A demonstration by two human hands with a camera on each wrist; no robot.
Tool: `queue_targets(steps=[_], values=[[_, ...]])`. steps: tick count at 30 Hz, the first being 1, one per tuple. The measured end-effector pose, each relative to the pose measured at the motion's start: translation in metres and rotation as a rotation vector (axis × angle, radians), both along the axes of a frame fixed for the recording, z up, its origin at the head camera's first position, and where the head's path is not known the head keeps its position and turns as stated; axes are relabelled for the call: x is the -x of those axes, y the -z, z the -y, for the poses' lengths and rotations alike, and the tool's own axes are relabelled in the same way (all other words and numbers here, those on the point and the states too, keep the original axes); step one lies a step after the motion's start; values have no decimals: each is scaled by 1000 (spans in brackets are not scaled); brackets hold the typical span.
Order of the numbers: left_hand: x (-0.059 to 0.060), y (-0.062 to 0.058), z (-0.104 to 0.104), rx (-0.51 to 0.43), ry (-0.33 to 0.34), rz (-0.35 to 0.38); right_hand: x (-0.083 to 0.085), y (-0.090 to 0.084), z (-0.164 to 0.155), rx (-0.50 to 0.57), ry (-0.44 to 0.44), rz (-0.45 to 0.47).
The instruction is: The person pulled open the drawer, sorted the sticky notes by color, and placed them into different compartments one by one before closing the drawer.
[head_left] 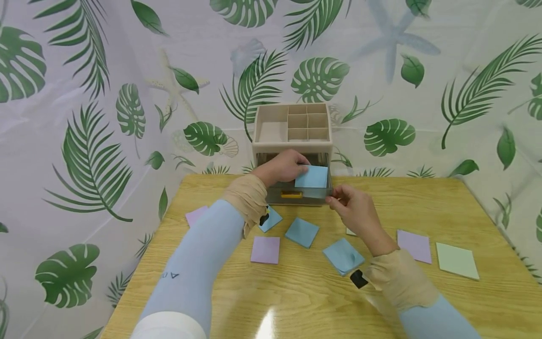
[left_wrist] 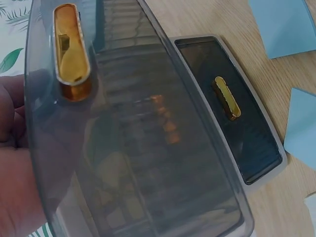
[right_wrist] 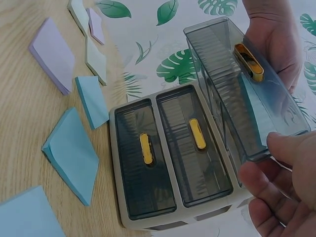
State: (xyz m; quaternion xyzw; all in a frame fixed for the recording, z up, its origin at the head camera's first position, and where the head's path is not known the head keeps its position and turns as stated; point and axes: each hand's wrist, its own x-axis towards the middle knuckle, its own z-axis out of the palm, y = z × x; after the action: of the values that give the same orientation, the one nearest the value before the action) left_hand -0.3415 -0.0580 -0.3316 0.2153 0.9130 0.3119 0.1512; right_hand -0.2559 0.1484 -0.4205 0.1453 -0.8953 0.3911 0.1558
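The blue sticky-note pad [head_left: 311,177] sits over the mouth of the pulled-out top drawer [right_wrist: 247,94] of the beige organizer [head_left: 292,136], which stands at the far edge of the wooden table [head_left: 423,292] against the leaf-print cloth. The left hand [head_left: 281,167] reaches over the drawer and holds the pad by its left edge; its fingertips are hidden behind the pad, so whether they pinch it or merely press on it cannot be told from the head view (the left wrist view shows only a slice of palm behind the smoky plastic). The right hand [head_left: 357,212] steadies the drawer's front right corner, fingers curled with the thumb [right_wrist: 291,148] against the drawer wall. To do this step well, I judge the pad should go in flat and square to the drawer walls, so that it cannot catch a corner on the rim, and the steadying hand should keep the drawer level, since it hangs far out of its slot. The two lower drawers [right_wrist: 173,153] are closed, each with a yellow handle [right_wrist: 197,133]. Out on the table lie more pads: a blue one [head_left: 301,231], a purple one [head_left: 265,249], another blue stack [head_left: 343,256], a second purple [head_left: 414,246] and a pale green one [head_left: 457,260] at the right.
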Motion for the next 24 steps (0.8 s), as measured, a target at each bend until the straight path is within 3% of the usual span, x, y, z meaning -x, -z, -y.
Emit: queue_targets(steps=[7,17,24], values=[[-1,3,0,-23,8,48,0,-1,-2,15,-9,5],[0,2,-2,56,52,15,0,0,-3,29,-16,-7],[3,8,-5,144,40,-42,2,2,-2,47,-29,-7]])
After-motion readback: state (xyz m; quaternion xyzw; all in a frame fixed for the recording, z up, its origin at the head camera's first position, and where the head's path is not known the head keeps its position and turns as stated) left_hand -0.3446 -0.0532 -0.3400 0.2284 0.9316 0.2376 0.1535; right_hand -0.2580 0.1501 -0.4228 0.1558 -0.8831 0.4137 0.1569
